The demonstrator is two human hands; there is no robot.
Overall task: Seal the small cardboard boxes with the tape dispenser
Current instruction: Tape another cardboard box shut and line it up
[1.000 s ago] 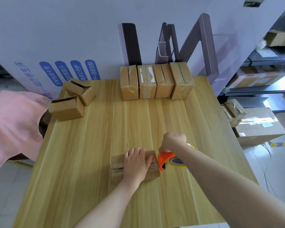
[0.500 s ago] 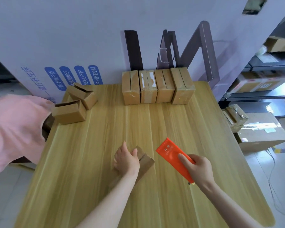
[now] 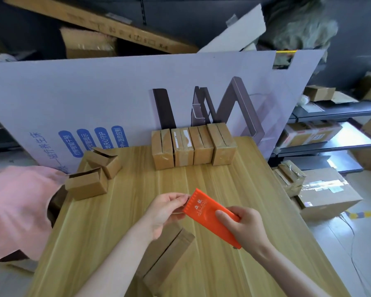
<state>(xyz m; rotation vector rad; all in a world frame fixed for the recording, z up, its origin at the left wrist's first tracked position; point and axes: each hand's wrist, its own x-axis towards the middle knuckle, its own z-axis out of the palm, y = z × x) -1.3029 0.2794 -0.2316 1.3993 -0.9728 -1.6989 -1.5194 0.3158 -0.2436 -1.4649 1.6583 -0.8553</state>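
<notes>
My right hand (image 3: pixel 245 227) grips the orange tape dispenser (image 3: pixel 210 215), held above the wooden table (image 3: pixel 234 189) with its toothed front end pointing up-left. My left hand (image 3: pixel 164 212) pinches at that front end, thumb and fingers closed on what looks like the tape's tip. Below my hands a small cardboard box (image 3: pixel 165 257) lies on the table, turned at an angle, with nothing touching it. Two open-flapped small boxes (image 3: pixel 88 183) sit at the table's left edge. A row of several closed boxes (image 3: pixel 193 146) stands at the far edge.
A large printed cardboard sheet (image 3: pixel 116 99) stands behind the table. Someone's pink sleeve (image 3: pixel 15 209) is at the left edge of the table. Metal shelves (image 3: pixel 330 133) with boxes and a big carton (image 3: pixel 328 194) on the floor are to the right.
My left hand let go of the near box and rose to the dispenser's front end. My right hand lifted the dispenser away from the box. My head tilted up.
</notes>
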